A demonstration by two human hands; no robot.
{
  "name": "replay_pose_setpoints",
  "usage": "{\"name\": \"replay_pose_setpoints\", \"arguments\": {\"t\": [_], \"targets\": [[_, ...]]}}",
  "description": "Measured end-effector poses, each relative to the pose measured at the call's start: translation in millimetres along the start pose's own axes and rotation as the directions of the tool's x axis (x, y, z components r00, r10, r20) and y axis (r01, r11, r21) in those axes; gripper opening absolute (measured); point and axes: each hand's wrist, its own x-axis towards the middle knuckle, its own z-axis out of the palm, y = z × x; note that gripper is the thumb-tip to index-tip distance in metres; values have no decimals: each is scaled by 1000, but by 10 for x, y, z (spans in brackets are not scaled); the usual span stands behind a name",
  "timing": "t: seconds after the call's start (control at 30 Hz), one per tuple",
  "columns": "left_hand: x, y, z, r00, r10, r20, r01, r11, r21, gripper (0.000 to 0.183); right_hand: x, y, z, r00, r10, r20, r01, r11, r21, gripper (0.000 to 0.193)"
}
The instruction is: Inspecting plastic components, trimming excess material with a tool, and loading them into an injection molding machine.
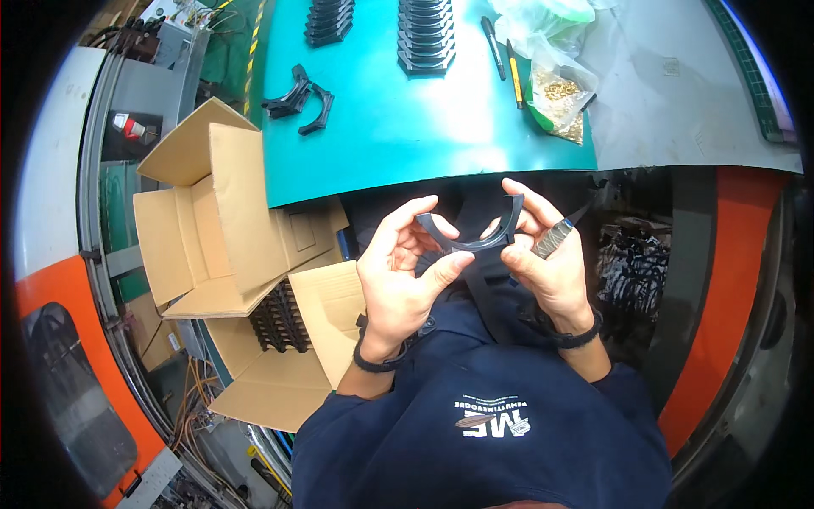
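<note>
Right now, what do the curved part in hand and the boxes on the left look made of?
Curved black part, held by left hand and right hand: probably moulded plastic, matte, thin uniform wall with little sheen. Open boxes: plain brown corrugated cardboard, uncoated, creased flaps. The lower box holds a row of similar black parts.

Your left hand (405, 270) and right hand (547, 254) are covering the ends of the black curved part (475, 242), so how you are gripping them there is staying unclear. The stacks of black parts (426, 34) at the far edge of the teal mat (381, 127) are being cut off by the picture's top. The brass bits in the clear bag (560, 93) are showing too small to identify. The lower cardboard box (280, 365) is hiding most of its dark parts (278, 318).
</note>
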Motion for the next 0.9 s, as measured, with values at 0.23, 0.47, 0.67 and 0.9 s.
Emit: {"name": "replay_pose_setpoints", "arguments": {"t": [0.23,0.47,0.67,0.9], "targets": [[-1,-17,12,998,58,40,-59,998,21,58,-9,-9,22,996,-63,-59,61,997,-42,57],[49,-90,48,998,-52,-39,48,994,-102,41,23,143,-93,951,-286,113,291,956,-31,41],[62,-290,-11,997,36,75,-26,990,-139,33,47,5,-45,956,256,140,-263,964,31,35],[111,-236,91,999,-15,29,19,989,-145,46,16,121,39,988,156,11,-156,987,22,33]]}}
